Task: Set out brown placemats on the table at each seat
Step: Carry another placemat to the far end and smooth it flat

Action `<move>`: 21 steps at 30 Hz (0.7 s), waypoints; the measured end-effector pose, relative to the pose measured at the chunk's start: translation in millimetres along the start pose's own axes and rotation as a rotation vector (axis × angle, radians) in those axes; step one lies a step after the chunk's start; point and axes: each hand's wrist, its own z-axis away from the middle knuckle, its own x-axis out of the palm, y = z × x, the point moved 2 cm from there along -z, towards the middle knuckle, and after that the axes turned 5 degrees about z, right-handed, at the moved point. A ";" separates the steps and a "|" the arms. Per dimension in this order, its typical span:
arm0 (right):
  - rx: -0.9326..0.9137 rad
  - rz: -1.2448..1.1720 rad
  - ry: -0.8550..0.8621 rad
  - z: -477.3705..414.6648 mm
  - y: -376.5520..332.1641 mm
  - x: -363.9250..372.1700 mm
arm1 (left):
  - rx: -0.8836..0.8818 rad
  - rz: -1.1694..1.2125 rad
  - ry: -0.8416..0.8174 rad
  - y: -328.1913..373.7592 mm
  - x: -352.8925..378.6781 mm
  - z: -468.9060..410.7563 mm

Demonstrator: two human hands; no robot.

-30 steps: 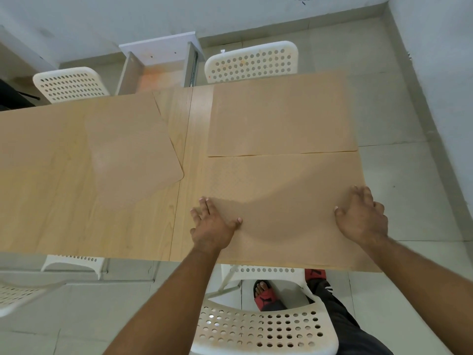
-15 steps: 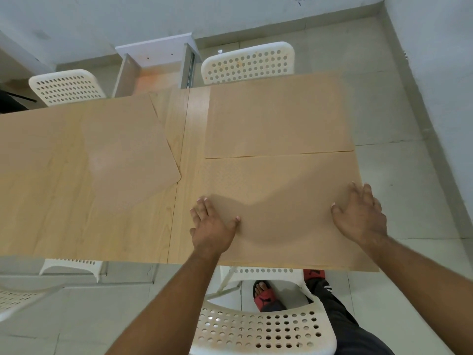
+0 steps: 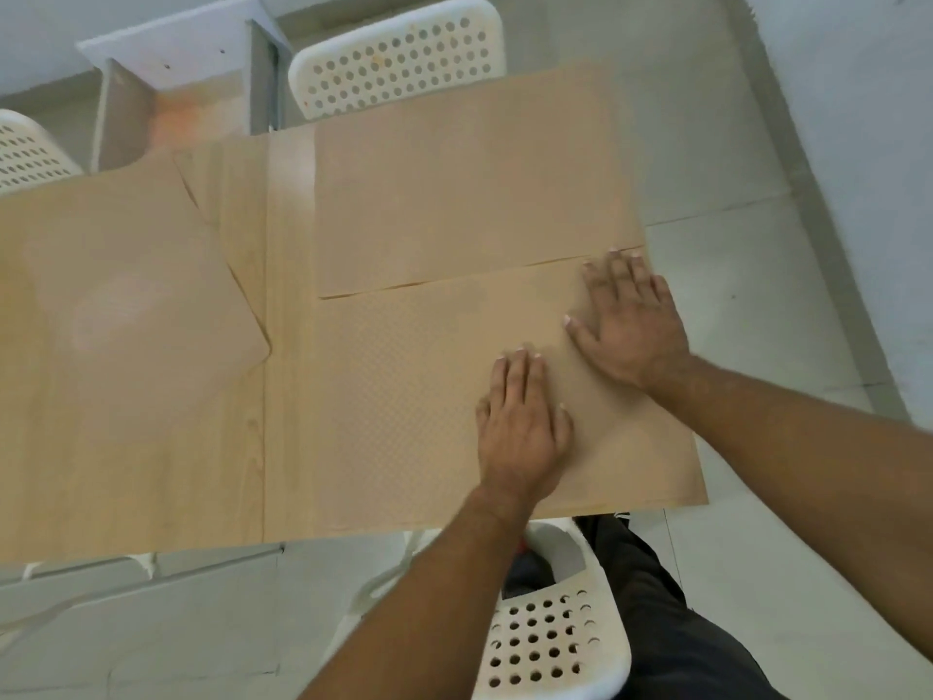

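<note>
Three brown placemats lie on the light wooden table (image 3: 242,406). The near right placemat (image 3: 404,411) is in front of me, and both hands press flat on its right half. My left hand (image 3: 522,421) rests palm down near its middle right, fingers together. My right hand (image 3: 626,320) lies flat by its far right corner, fingers spread, fingertips touching the seam with the far right placemat (image 3: 469,189). A third placemat (image 3: 121,295) with rounded corners lies askew on the left half of the table.
White perforated chairs stand around the table: one under me (image 3: 545,644), one at the far side (image 3: 399,58), one at far left (image 3: 25,154). A white and grey cabinet (image 3: 176,83) stands behind the table. The tiled floor and wall are to the right.
Both hands slid over the near placemat: the left hand from its left edge to the middle right, the right hand forward to the far right corner. The view moved closer.
</note>
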 end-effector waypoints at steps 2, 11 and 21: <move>-0.006 -0.017 0.040 4.3 3.2 9.8 | -0.008 -0.087 0.004 -1.1 14.1 -0.1; 0.014 0.000 0.090 139.7 -12.7 64.8 | -0.020 -0.158 -0.016 -1.6 25.8 -0.4; 0.023 0.005 0.110 136.5 -11.6 63.6 | 0.059 -0.251 -0.028 -70.8 0.2 40.0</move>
